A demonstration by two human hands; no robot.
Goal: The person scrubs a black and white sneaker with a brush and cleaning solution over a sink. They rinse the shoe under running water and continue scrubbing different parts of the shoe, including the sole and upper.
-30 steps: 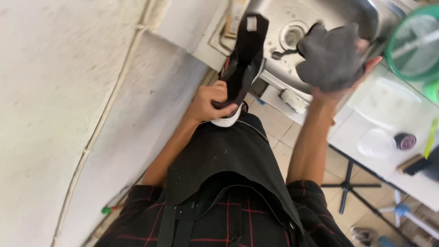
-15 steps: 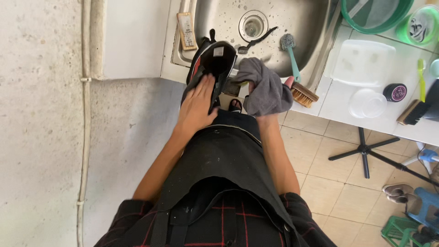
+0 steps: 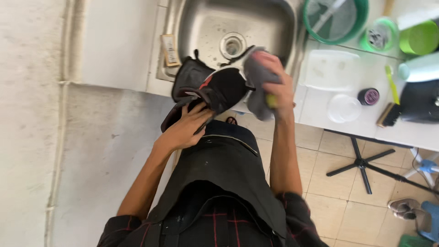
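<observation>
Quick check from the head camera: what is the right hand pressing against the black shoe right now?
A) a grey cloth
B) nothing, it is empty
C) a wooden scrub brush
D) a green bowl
A: the right hand grips a grey cloth against the toe end of the black shoe, which the left hand supports from below at the front edge of the steel sink.

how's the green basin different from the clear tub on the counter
The green basin is round with a green rim and holds a mesh strainer; the clear tub is rectangular, colourless and looks empty. The green basin sits at the counter's far edge, partly out of frame, while the clear tub lies nearer, right beside the sink. Both look plastic.
</observation>
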